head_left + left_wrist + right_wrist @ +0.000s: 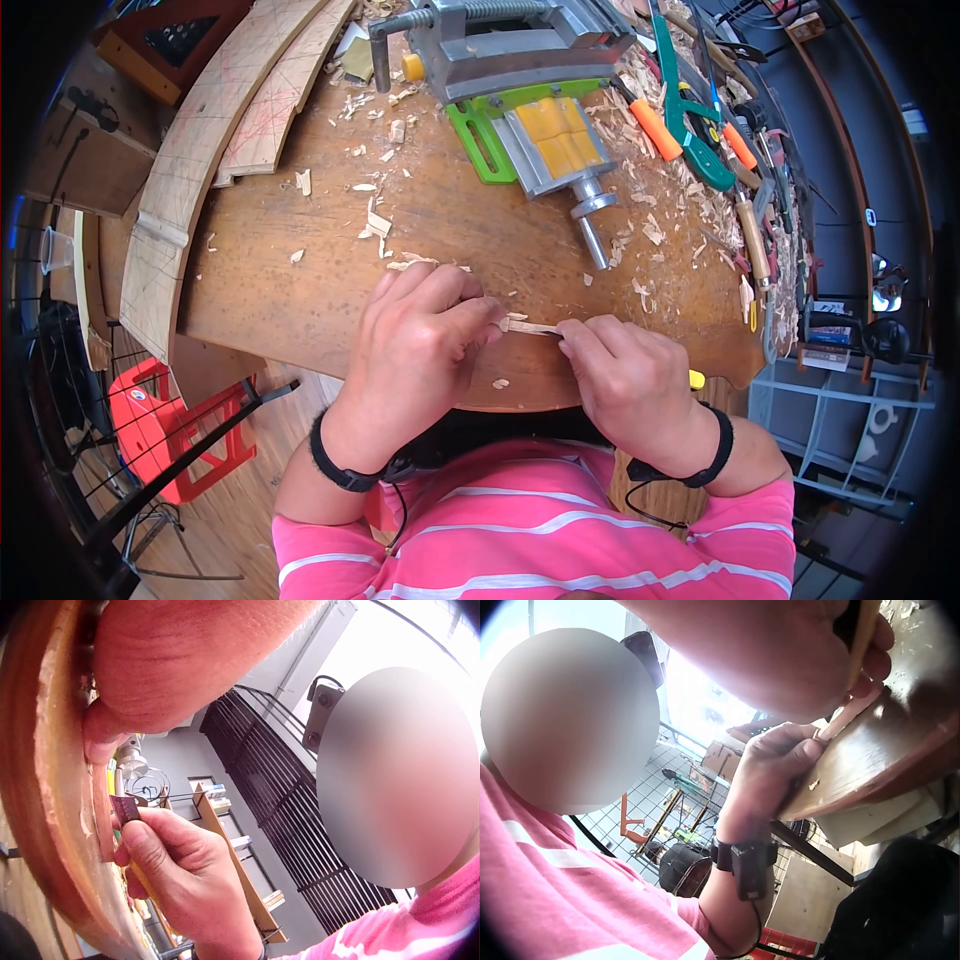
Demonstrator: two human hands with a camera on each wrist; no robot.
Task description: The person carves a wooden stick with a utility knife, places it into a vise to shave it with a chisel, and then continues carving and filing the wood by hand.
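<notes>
Near the table's front edge, the left hand (415,345) pinches one end of a thin pale wood strip (528,326). The right hand (630,390) is at the strip's other end. In the left wrist view, the right hand (184,874) pinches a small dark blade (126,810) against the wood strip (100,810), and a yellowish handle passes beneath the palm. The right wrist view has the left hand (776,769) holding the strip (847,718) close to the table surface.
A metal vise (520,50) with a green base stands at the back. Shavings (375,222) lie scattered on the table (270,250). Saws, an orange-handled tool (655,130) and other tools crowd the right side. Wooden boards (190,190) lie left; a red stool (150,420) stands below.
</notes>
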